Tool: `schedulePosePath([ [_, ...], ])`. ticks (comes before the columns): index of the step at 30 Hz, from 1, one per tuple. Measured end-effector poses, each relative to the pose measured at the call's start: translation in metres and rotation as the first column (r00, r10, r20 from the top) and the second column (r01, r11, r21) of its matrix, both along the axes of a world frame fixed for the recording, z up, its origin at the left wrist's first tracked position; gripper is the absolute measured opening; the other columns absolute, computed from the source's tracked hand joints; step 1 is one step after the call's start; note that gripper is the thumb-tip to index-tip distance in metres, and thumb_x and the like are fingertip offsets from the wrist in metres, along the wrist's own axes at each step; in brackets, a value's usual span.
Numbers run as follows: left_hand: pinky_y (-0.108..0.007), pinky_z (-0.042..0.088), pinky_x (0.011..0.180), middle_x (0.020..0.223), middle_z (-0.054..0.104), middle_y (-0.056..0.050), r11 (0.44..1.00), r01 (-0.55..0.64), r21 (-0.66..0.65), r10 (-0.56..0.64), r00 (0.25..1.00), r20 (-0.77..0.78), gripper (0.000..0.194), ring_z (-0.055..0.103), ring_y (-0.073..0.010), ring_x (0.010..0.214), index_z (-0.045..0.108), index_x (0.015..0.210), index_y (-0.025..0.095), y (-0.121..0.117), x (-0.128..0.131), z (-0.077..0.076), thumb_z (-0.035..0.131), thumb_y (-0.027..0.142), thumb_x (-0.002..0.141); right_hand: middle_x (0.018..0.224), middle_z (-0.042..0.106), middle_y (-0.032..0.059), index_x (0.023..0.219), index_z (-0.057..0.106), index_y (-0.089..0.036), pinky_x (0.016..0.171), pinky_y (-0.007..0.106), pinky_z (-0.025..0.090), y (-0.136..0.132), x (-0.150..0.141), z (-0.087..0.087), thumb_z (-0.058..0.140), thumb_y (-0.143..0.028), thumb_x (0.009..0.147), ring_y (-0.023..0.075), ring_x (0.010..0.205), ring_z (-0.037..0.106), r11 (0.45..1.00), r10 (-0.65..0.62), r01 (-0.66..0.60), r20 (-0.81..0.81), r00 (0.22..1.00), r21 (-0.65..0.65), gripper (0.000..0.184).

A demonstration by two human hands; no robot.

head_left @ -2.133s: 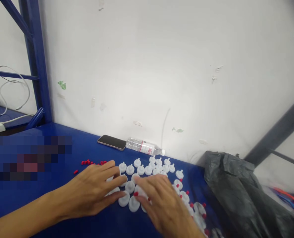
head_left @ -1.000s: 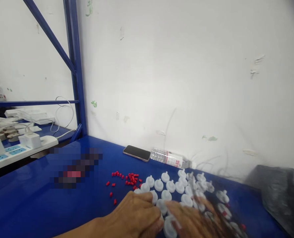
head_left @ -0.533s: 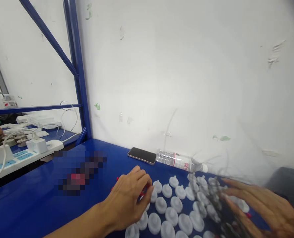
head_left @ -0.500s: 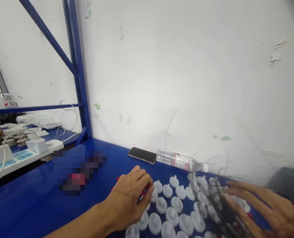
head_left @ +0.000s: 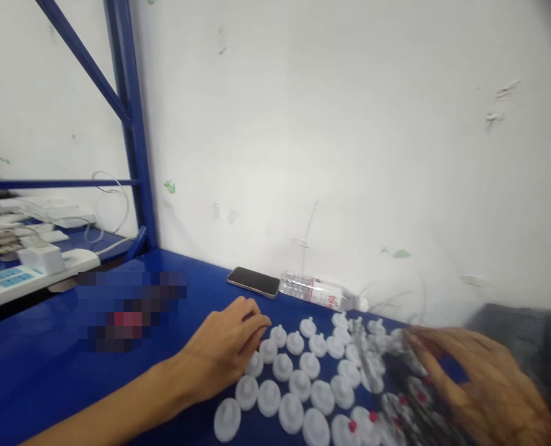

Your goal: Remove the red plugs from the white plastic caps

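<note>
My left hand point(head_left: 235, 347) rests on the blue table with fingers curled together, at the left edge of a spread of white suction-cup-like discs point(head_left: 291, 412) with small nubs. What lies inside its fingers is hidden. My right hand point(head_left: 484, 378) is over the right side of the spread, its thumb and index fingertips close together but smeared by motion. Beside and below them runs a blurred bundle of thin dark strands point(head_left: 372, 359) across the discs. Small red tips point(head_left: 373, 417) show among the discs near that hand.
Behind the discs, a phone point(head_left: 253, 282) and a clear plastic bottle point(head_left: 319, 292) lie along the wall. A dark grey object point(head_left: 526, 334) stands at the right. On the left are a blue metal frame point(head_left: 133, 130) and a white power strip point(head_left: 15, 282) with cables.
The view has shifted, so most things sit further left. The red bits under my left hand are now mostly covered. My right thumb and index finger have come closer together, and the dark strands have moved.
</note>
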State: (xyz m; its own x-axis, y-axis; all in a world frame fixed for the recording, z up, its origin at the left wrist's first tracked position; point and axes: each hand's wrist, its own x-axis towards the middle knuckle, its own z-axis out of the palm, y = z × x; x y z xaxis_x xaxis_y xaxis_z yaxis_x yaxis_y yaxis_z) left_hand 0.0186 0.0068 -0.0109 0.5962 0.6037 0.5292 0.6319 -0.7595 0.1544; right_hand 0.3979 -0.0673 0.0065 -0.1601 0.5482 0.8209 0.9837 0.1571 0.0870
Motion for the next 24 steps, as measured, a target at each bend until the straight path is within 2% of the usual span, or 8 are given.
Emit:
schedulePosePath([
  [2,-0.029,0.047,0.065,0.102,0.063,-0.002,1.0,0.015,0.015,-0.015,1.0,0.006,0.023,0.062,-0.0182,0.09,0.061,0.114,0.026,0.003,-0.001,-0.001,0.044,0.019,0.101,0.087,0.079,0.0017,0.089,0.074,-0.033,0.084,0.042,0.055,-0.003,-0.002,0.008,0.049,-0.044,0.098,0.0215,0.08,0.074,0.987,0.025,-0.027,-0.018,1.0,-0.158,0.028],
  [5,-0.029,0.049,0.069,0.102,0.064,-0.001,0.999,-0.054,0.002,0.054,0.998,0.04,0.024,0.063,-0.0184,0.09,0.061,0.119,0.026,0.008,-0.002,-0.005,0.044,0.023,0.101,0.09,0.077,0.0018,0.093,0.072,-0.028,0.091,0.045,0.052,-0.008,-0.004,0.015,0.051,-0.04,0.098,0.0232,0.085,0.072,0.954,-0.01,-0.022,-0.105,0.994,-0.299,0.024],
  [11,-0.031,0.05,0.073,0.098,0.07,-0.005,0.998,0.002,-0.07,-0.004,1.0,-0.022,0.024,0.064,-0.0203,0.089,0.068,0.107,0.023,0.012,-0.006,0.001,0.045,0.03,0.101,0.08,0.074,-0.0007,0.085,0.071,-0.027,0.079,0.038,0.052,-0.008,-0.007,0.012,0.052,-0.04,0.097,0.0211,0.074,0.069,0.851,-0.048,-0.043,-0.159,0.986,-0.524,0.025],
  [18,-0.032,0.05,0.079,0.103,0.072,-0.006,0.997,0.001,-0.078,-0.007,0.997,-0.076,0.028,0.064,-0.0216,0.096,0.069,0.106,0.023,0.01,-0.005,0.01,0.042,0.03,0.102,0.081,0.076,0.002,0.089,0.075,-0.025,0.077,0.035,0.051,0.003,-0.003,-0.007,0.049,-0.035,0.097,0.0217,0.074,0.069,0.824,-0.068,-0.022,-0.137,0.988,-0.566,0.029],
  [21,-0.032,0.049,0.078,0.101,0.072,-0.005,0.998,-0.01,-0.066,0.004,0.996,-0.086,0.027,0.064,-0.0218,0.094,0.069,0.105,0.023,0.011,-0.006,0.011,0.044,0.032,0.102,0.082,0.077,0.0017,0.093,0.076,-0.025,0.078,0.033,0.051,0.004,-0.004,-0.007,0.05,-0.033,0.096,0.0207,0.076,0.071,0.802,-0.045,-0.051,-0.145,0.988,-0.595,0.028],
  [24,-0.033,0.049,0.077,0.1,0.071,-0.005,0.997,-0.032,-0.069,0.025,0.994,-0.103,0.028,0.063,-0.0227,0.094,0.068,0.105,0.023,0.013,-0.006,0.01,0.042,0.033,0.102,0.09,0.079,0.0024,0.106,0.075,-0.024,0.081,0.034,0.052,0.003,-0.003,-0.002,0.049,-0.037,0.097,0.021,0.08,0.072,0.8,-0.061,-0.05,-0.164,0.985,-0.598,0.03],
])
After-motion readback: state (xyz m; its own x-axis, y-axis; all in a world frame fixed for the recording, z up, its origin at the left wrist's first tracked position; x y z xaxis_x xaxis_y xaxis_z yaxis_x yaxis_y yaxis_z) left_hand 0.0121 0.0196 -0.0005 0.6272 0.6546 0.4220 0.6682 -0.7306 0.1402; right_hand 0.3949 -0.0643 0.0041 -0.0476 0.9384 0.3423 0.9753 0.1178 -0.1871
